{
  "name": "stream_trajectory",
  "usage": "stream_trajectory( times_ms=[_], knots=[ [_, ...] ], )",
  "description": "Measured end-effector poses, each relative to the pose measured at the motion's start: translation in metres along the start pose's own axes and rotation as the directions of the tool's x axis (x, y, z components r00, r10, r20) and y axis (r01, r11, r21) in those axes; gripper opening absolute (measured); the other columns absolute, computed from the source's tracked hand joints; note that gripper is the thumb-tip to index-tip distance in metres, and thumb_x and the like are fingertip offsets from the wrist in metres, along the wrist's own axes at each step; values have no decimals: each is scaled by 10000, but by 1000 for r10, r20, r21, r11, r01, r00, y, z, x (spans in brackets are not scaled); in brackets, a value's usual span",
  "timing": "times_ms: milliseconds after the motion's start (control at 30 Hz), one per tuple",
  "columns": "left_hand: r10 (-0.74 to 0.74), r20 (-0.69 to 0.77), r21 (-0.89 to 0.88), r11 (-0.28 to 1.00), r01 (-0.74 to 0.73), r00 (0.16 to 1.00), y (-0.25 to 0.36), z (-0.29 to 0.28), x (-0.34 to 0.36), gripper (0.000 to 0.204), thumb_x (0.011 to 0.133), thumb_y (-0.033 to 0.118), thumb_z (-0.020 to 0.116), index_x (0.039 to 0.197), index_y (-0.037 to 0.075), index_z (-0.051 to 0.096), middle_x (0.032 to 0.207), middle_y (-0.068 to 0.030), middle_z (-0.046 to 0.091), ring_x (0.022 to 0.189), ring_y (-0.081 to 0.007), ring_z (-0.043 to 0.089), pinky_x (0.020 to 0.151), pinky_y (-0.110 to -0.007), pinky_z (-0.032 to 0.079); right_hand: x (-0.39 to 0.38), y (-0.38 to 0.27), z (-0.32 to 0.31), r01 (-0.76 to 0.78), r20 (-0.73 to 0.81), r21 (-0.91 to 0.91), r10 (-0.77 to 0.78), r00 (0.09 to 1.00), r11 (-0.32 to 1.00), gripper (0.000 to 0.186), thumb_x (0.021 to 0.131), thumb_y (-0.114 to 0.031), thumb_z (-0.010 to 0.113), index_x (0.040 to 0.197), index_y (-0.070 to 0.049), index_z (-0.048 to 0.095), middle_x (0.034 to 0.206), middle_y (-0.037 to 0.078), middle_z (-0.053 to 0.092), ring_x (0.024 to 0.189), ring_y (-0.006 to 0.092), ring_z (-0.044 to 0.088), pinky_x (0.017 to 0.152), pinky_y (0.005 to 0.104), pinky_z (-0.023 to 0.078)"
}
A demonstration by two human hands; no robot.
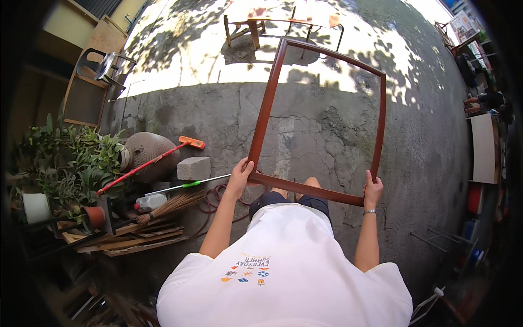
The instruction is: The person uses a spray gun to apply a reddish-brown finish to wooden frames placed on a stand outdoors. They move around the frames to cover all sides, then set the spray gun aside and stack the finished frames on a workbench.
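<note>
Both of my hands hold up a large rectangular frame (265,111) of reddish-brown wood, with nothing inside its opening. My left hand (240,175) is closed round its near left corner. At the near right corner my right hand (372,190) grips the side, thumb up along the wood, a metal band round the wrist. The frame stretches away from me, and the cracked concrete ground shows through it. Its far edge overlaps the view of a wooden table (253,27) in the sunlight.
On the left lie a big clay jar (155,155), a red-handled brush (190,142), a concrete block (194,168), a straw broom (174,206) and wood planks (147,245), beside leafy plants (65,158). A chair (106,66) stands farther back. A person (487,101) is at the far right.
</note>
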State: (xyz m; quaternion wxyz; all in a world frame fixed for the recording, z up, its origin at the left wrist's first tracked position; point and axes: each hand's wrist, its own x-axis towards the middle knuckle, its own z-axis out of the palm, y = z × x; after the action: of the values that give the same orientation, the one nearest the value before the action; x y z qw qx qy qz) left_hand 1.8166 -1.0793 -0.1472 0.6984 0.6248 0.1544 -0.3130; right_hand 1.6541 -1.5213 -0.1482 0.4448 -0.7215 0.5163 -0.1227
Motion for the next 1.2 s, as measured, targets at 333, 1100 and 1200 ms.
stream_trajectory(
  times_ms=[333,1100,1200],
  knots=[
    [82,-267,-564,795,-224,960,108,8,343,304,982,385,623,1076,100,583,975,-38,668,920,-175,673,796,-360,582,308,-225,284,200,97,93,-209,973,975,433,858,-449,768,748,-68,594,543,-1,550,430,79,520,400,247,393],
    [-102,-356,-231,973,19,929,254,96,992,274,1023,253,556,1159,16,578,827,-27,589,684,-111,606,570,-251,525,951,-430,806,450,270,-384,-368,890,806,521,1010,-494,490,973,5,636,669,124,617,592,245,590,594,376,476],
    [-249,-475,-340,937,85,844,248,105,981,297,1039,283,525,1171,22,577,993,-67,635,851,-128,636,634,-247,531,949,-440,800,562,219,-535,-538,814,631,502,1028,-429,457,1159,22,635,983,208,669,859,365,645,811,440,494]
  ],
)
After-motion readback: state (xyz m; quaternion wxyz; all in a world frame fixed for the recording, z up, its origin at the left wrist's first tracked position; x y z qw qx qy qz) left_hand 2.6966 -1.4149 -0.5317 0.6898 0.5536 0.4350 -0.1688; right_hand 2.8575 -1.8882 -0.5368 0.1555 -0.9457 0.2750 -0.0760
